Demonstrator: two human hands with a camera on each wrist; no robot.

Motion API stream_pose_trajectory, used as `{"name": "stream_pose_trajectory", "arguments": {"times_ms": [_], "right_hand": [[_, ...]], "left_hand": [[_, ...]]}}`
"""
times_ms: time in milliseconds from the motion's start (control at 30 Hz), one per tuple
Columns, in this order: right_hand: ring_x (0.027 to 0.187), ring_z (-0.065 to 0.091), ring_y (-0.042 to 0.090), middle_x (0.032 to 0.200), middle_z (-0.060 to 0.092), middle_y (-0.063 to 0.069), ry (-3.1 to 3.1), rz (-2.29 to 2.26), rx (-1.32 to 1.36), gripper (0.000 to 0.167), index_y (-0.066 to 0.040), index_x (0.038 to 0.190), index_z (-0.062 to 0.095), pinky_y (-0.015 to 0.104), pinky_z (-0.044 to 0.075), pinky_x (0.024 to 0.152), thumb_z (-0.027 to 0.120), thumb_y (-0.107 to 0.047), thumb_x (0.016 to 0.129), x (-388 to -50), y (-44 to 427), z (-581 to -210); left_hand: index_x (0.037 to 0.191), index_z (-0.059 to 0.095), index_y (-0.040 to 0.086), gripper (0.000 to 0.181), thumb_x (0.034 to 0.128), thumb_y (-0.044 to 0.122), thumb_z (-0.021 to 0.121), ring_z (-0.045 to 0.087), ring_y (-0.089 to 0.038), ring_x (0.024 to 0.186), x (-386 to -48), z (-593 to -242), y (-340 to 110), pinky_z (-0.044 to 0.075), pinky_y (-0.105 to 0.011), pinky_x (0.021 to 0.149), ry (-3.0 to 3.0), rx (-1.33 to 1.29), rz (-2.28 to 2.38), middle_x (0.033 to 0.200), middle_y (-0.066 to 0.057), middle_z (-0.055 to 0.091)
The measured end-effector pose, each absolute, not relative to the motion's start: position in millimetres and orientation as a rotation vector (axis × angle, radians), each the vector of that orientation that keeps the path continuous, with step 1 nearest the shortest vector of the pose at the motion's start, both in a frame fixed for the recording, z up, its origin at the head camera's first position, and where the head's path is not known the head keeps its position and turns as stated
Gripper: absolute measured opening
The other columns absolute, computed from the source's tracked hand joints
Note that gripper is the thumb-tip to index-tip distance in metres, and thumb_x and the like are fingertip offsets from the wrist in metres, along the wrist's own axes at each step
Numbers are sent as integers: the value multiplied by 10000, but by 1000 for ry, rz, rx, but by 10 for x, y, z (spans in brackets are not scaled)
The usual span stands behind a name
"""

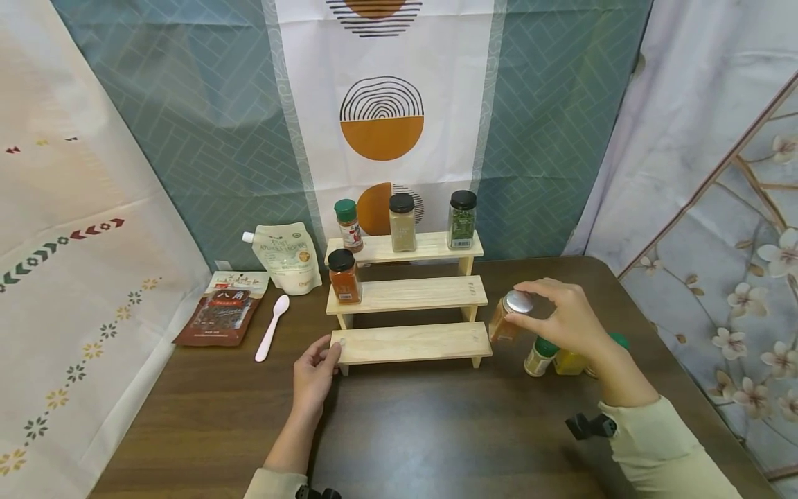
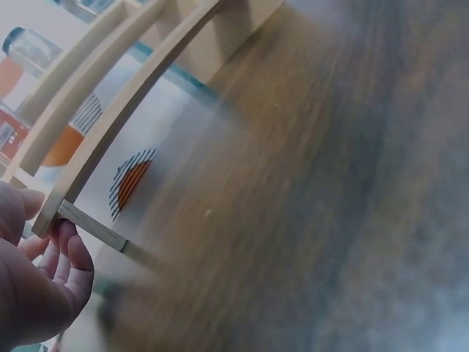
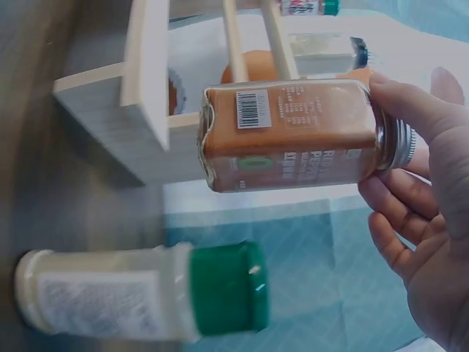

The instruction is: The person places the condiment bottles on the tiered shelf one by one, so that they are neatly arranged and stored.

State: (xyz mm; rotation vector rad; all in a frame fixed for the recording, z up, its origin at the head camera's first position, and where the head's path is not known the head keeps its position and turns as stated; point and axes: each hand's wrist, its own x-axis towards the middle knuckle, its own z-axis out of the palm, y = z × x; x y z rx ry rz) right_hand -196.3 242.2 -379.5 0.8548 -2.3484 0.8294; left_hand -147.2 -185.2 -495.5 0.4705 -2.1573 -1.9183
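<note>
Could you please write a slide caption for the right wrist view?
The right hand holds a silver-capped spice jar near its lid, a green-capped bottle nearby.

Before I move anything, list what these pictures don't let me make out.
Head view: part of the yellow jar, covered by the right hand.
Head view: fine print on the cream pouch, too small.
Right wrist view: small print on the held jar, too blurred to read.
Left wrist view: the rest of the left hand, cut off by the left edge.
</note>
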Motion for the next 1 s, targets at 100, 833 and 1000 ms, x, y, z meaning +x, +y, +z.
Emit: {"name": "stream_pose_trajectory", "arguments": {"times_ms": [100,833,1000], "right_hand": [[858,682,184,980,745,35,-2324,842,849,481,-44,1084,759,170,493,769,955,-114,651,-1982,2369,-3718],[861,667,234,989,755,91,-2251,976,782,449,-40,1108,764,413,528,726,938,-159,712,-2187,1769,-3406],[854,658,238,988,746,100,-2259,1006,799,448,-29,1116,756,426,547,722,929,-178,731,-2243,1625,-3398]], "left_hand": [[1298,656,15,374,979,204,702,597,-103,741,-1481,-4969,-1842,528,-201,664,-2160,487,-1903,904,-80,675],[1398,553,-65,443,1012,136,636,624,-260,1116,-1507,-4978,-1761,489,-84,801,-2077,408,-1924,1307,-279,618],[1389,560,-67,435,1004,115,647,616,-304,1154,-1505,-4976,-1739,497,-88,805,-2041,399,-1941,1314,-271,614]]}}
